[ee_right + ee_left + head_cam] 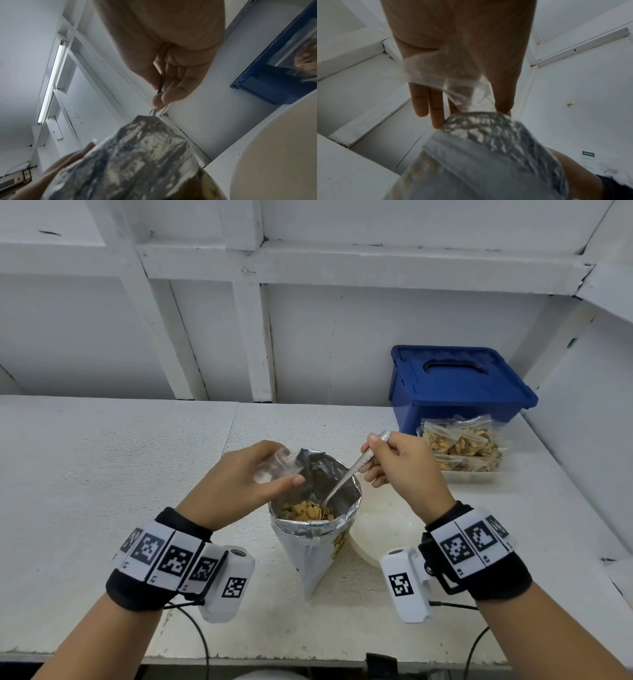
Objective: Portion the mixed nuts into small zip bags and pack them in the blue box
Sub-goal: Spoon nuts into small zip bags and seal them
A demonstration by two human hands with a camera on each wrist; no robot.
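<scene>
At frame centre the left hand (239,477) pinches an empty zip bag (274,465) beside the foil nut bag (317,508), ready for filling; the right hand (399,463) is clamped on a spoon (342,477) digging in; the blue box (459,385) waits upper right

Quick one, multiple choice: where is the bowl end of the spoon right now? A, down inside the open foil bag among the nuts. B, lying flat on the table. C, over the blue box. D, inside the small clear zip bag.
A: the right hand holds the spoon angled down into the foil bag, its tip among the nuts.
</scene>
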